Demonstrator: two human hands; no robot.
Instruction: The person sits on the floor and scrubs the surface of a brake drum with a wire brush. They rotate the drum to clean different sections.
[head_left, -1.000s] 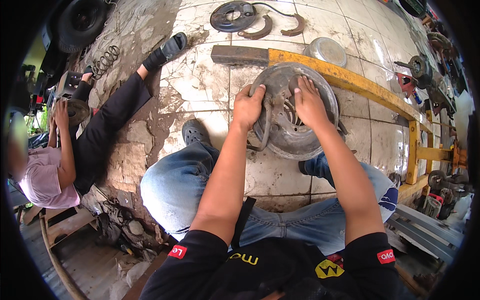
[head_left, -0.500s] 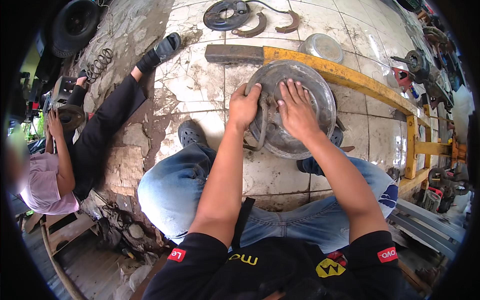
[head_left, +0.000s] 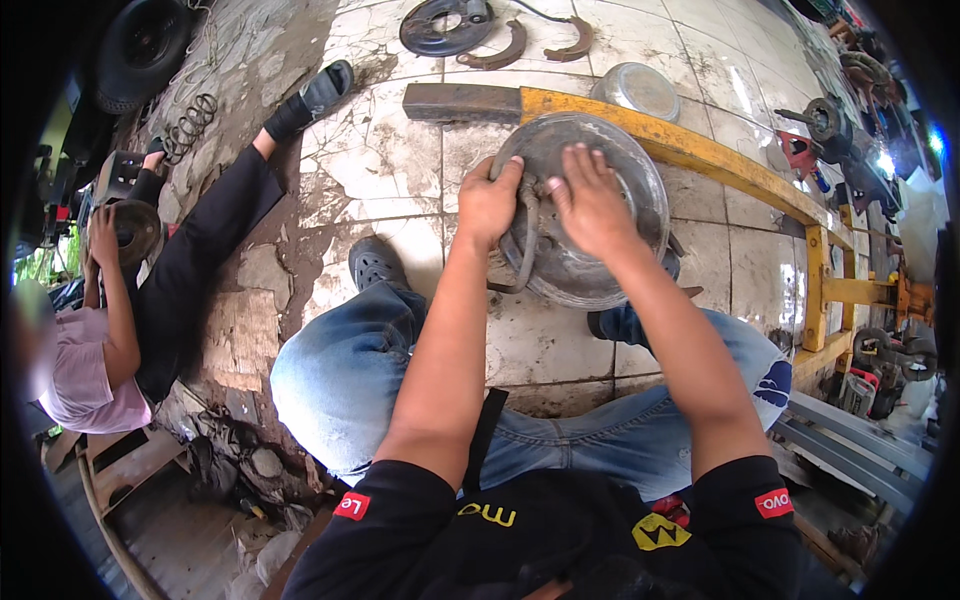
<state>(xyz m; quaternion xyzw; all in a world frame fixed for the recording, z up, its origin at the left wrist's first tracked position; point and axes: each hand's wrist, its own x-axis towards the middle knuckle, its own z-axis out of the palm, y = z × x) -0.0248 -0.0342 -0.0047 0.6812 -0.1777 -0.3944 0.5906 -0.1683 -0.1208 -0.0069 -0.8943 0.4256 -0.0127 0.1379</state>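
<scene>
Reaching forward from a low seat, both forearms run up from the lower edge and meet over a round metal drum (head_left: 610,260) standing tilted on the tiled floor (head_left: 385,160) between the knees.

Left hand (head_left: 490,200): curled into a fist at the drum's left rim, closed around a curved brake shoe (head_left: 525,245) that hangs down along that rim.

Right hand (head_left: 590,200): flat, fingers spread, palm pressed on the drum's inner face just right of the left hand; the two hands nearly touch.

Edges and room: a yellow steel frame (head_left: 700,155) runs diagonally just behind the drum and down the right side. A grey shoe (head_left: 372,265) sits just left of the drum; a bare patch of tile lies beyond it. Well behind the frame lie a dark backing plate (head_left: 440,25), two loose shoes (head_left: 500,52) and a metal bowl (head_left: 635,90). Parts crowd the far right edge.

At left, well apart, another person (head_left: 110,320) sits on the floor holding a round part (head_left: 135,230).
</scene>
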